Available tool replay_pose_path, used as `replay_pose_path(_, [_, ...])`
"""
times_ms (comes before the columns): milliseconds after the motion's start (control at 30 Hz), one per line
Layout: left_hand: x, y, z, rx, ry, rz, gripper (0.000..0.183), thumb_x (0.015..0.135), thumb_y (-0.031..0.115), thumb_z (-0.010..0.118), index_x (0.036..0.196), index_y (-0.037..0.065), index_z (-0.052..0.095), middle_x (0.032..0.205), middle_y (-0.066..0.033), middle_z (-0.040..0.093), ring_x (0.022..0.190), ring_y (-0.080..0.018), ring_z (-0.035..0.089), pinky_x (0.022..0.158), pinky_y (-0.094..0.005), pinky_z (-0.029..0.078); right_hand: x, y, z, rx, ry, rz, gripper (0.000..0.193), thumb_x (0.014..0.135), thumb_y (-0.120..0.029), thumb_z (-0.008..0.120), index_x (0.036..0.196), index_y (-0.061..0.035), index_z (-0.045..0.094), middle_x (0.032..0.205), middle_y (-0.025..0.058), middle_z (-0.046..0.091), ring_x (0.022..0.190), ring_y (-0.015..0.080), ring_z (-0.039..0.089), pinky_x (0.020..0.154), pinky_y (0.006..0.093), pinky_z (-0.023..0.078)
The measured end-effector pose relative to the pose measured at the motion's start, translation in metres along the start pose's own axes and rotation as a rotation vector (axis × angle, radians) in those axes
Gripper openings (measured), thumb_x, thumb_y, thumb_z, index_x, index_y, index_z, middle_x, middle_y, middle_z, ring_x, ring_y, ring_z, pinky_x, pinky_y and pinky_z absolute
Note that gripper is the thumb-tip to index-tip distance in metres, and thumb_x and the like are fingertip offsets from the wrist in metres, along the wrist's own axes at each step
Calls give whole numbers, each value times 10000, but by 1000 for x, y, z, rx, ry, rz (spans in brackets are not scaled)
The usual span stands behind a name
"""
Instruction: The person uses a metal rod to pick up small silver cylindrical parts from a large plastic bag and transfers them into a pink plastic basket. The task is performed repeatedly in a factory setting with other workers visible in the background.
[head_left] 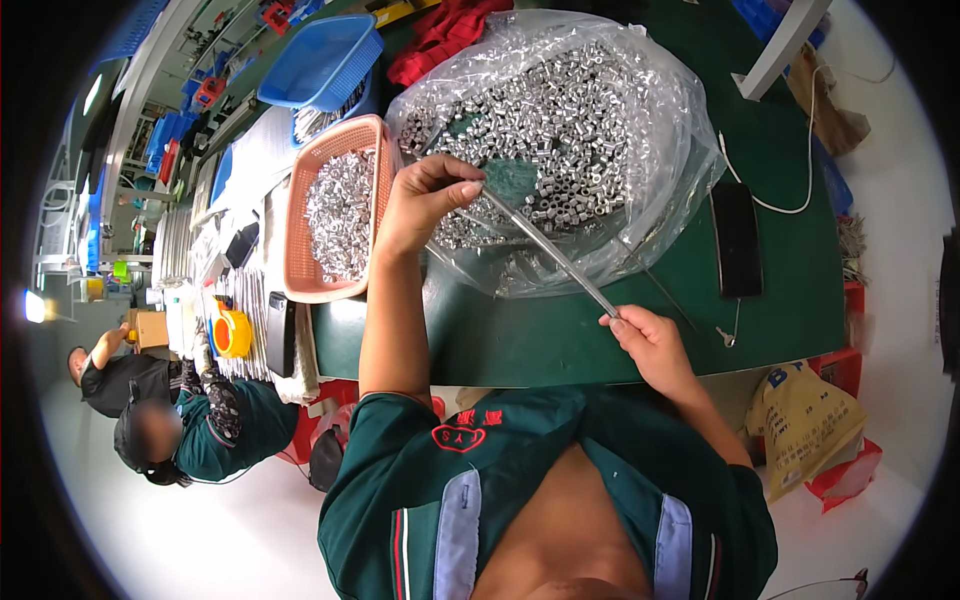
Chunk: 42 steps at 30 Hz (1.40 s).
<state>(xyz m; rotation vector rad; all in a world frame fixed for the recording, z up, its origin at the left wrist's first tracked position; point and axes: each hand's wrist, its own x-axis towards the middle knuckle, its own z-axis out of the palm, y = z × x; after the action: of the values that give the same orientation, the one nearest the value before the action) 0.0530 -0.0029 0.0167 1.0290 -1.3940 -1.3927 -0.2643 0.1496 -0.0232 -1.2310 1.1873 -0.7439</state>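
My left hand (pixel 430 200) pinches the upper end of a slim silver metal rod (pixel 550 250) between thumb and fingers. The rod slants down to my right hand (pixel 650 345), whose fingers close on its lower end. Beneath it, a clear plastic bag (pixel 685 130) lies spread open on the green table (pixel 440 340). Many small silver metal sleeves (pixel 570 110) fill the bag; a patch of green shows among them near my left fingers. Left of my left forearm stands a pink basket (pixel 290 220) with small silver metal pieces (pixel 342 215) in it.
Blue baskets (pixel 325 60) and a red cloth (pixel 440 45) lie beyond. A black phone (pixel 737 240), a white cable (pixel 800 205) and a thin wire (pixel 672 298) are on the right. Long pale strips (pixel 255 330) and yellow tape (pixel 233 333) are left, near two other people (pixel 240 430).
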Motion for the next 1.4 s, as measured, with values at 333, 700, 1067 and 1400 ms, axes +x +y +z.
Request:
replay_pose_path(333, [5,-14,36,-98,-196,-69,271,827,169,754,1019,12,647,820,-28,617,745,-86,562,663,-224,448,1,1,4,155,76,14,185,974,-151,560,997,10,647,669,-46,469,609,22,391,538,205,334])
replay_pose_path(700, [33,-40,47,1062,-106,-17,247,797,209,695,936,6,698,853,-170,687,777,-303,669,703,-361,501,3,6,0,238,49,47,187,993,-166,523,1039,-12,620,629,-81,362,530,5,308,463,189,242])
replay_pose_path(1067, [17,-43,8,-647,78,-108,75,850,25,674,922,33,653,868,-106,691,747,-165,649,732,-312,543,2,-3,-1,217,-1,94,180,974,-151,550,1014,-6,649,663,-76,409,594,18,354,527,202,301])
replay_pose_path(1400, [11,-28,16,-472,59,-20,93,834,8,693,918,9,653,892,-123,698,776,-179,654,752,-313,536,3,-2,0,65,3,60,192,964,-154,562,1005,11,651,655,-54,433,609,29,381,540,218,329])
